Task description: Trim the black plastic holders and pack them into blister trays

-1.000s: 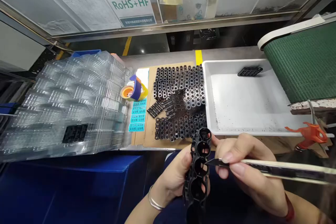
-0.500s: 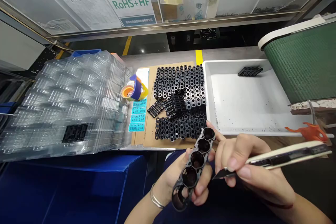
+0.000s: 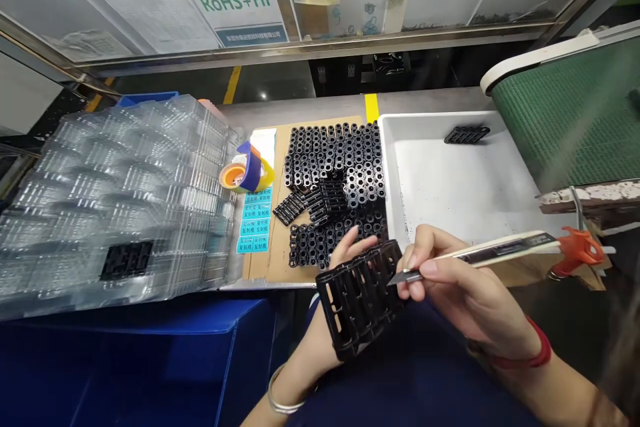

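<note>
My left hand (image 3: 321, 339) is behind a black slotted plastic part (image 3: 361, 295) and supports it, with some fingertips showing past its upper edge. The slotted side faces the camera, and skin shows through several gaps. In my right hand (image 3: 470, 297) is a utility knife (image 3: 500, 250), pinched near the front between thumb and fingers. Its blade points left, at the part's right side; I cannot tell whether the tip touches it.
Rows of similar black parts (image 3: 335, 147) cover a cardboard sheet (image 3: 257, 271). A white tray (image 3: 430, 180) is to the right, below a green conveyor belt (image 3: 590, 107). Clear plastic trays (image 3: 125, 180) are stacked at left, near a tape roll (image 3: 233, 177). An orange clamp-like piece (image 3: 577, 252) is at right.
The part has turned from showing its row of round holes to showing its slotted face. My right hand has moved up and left, bringing the blade over the part. The view has shifted slightly.
</note>
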### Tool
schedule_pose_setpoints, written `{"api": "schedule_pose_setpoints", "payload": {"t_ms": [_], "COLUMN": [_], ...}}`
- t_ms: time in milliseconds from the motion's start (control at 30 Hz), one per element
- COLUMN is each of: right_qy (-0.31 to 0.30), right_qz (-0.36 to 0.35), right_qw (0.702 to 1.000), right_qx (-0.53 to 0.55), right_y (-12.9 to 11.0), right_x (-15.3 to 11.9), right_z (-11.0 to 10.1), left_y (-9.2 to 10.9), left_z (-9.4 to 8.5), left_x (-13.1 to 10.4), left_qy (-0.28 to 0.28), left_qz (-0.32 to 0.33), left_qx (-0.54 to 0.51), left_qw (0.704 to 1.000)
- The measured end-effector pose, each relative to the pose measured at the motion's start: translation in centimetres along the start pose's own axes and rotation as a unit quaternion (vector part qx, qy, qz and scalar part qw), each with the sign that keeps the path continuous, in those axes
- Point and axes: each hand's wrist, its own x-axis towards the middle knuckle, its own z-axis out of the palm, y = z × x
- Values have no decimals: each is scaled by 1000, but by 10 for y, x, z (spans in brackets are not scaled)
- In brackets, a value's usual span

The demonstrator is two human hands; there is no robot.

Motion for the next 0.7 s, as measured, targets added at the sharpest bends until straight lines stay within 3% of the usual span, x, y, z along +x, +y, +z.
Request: {"api": "schedule_pose_setpoints", "payload": {"t_ms": [167,433,700], "right_qy": [-17,-56,-77], "right_qz": [38,56,37], "right_qw": [998,990,990], "right_qx": [38,117,111], "right_y": [-9,-14,-11], "right_x": [-8,-11,-11], "right_z": [2,2,0], "left_y": [2,-5,5], "left_z": [-10,-6,-4], "left_x": [-5,-3,-6], "left_qy": [-62,-91,-98], "left_qz": [43,96,61], "left_qx": [-15,-131,-165], "left_qw": [997,983,980]}}
